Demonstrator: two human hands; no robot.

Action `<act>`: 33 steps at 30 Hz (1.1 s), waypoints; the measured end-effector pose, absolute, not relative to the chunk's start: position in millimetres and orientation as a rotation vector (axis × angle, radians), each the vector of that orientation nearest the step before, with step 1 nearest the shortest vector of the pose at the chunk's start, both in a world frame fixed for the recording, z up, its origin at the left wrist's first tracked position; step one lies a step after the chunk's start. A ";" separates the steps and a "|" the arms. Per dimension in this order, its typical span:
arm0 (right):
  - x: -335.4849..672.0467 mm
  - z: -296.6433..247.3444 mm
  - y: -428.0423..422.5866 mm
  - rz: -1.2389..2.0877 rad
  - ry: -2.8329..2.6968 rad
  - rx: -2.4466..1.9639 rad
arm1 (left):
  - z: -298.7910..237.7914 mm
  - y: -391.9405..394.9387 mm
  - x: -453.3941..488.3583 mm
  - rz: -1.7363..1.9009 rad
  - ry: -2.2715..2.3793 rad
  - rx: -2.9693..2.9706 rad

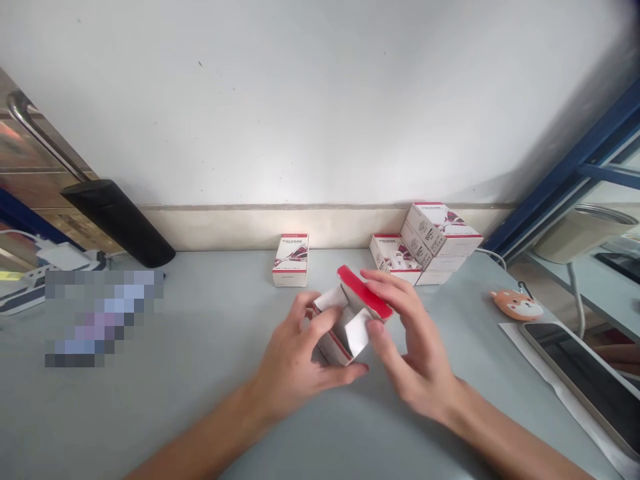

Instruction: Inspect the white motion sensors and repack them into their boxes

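A small white cardboard box [359, 331] with a red flap is held above the table, its top open and its flaps raised. My left hand [300, 353] grips the box from the left, one finger at the opening and the thumb along the near side. On the other side, my right hand [413, 343] has its fingers at the red-edged lid flap and its thumb by a white side flap. What lies inside the box cannot be made out.
One closed box [291, 260] stands near the wall. Stacked boxes [440, 233] are at the back right, beside an orange animal-faced case [517, 305] and a tablet-like device [585, 373]. A black cylinder [120, 223] and a power strip [35, 283] are at left.
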State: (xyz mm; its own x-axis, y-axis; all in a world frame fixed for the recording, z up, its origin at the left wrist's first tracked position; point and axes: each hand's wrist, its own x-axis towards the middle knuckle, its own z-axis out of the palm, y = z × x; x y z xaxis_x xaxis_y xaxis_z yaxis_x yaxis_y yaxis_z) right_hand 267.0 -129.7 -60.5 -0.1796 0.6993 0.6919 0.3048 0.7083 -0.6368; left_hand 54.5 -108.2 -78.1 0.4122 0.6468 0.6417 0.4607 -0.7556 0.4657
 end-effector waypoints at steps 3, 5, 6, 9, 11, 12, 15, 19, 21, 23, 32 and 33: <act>267.2 -57.1 -129.8 0.305 -1.878 -0.660 | -78.5 -111.1 54.7 1.227 1.005 2.438; 265.5 -55.0 -131.4 0.307 -1.852 -0.674 | -80.3 -111.2 54.9 1.253 0.955 2.444; 264.4 -54.3 -132.5 0.317 -1.820 -0.694 | -81.7 -110.6 55.1 1.268 0.924 2.448; 263.0 -53.3 -134.7 0.399 -1.723 -0.735 | -87.2 -107.2 55.8 1.352 0.826 2.392; 264.5 -53.5 -134.2 0.473 -1.680 -0.760 | -90.9 -105.3 56.5 1.425 0.749 2.309; 265.8 -53.6 -133.4 0.505 -1.669 -0.777 | -92.3 -104.9 56.8 1.434 0.736 2.265; 270.2 -53.3 -130.5 0.620 -1.648 -0.803 | -93.6 -105.8 57.1 1.377 0.796 2.160; 273.4 -51.6 -128.2 0.760 -1.628 -0.797 | -88.9 -108.7 56.1 1.308 0.896 2.081; 273.7 -50.3 -127.8 0.799 -1.624 -0.803 | -85.7 -108.8 54.9 1.253 0.946 2.064; 273.3 -48.6 -127.7 0.830 -1.626 -0.801 | -83.7 -107.2 53.4 1.222 0.949 2.064; 267.7 -66.5 -120.3 0.624 -1.844 -0.900 | -89.1 -95.0 51.4 1.336 0.922 1.978; 267.4 -71.0 -118.0 0.644 -1.849 -0.948 | -88.8 -94.7 51.9 1.337 0.956 1.932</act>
State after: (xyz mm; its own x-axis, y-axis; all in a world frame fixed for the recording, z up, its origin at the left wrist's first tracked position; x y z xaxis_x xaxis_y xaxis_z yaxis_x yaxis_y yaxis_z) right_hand 267.4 -118.0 -71.0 -0.2707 0.8244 0.4971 0.3377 0.5649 -0.7529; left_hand 51.9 -94.7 -88.8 0.2345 0.8229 0.5175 0.2237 -0.5637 0.7951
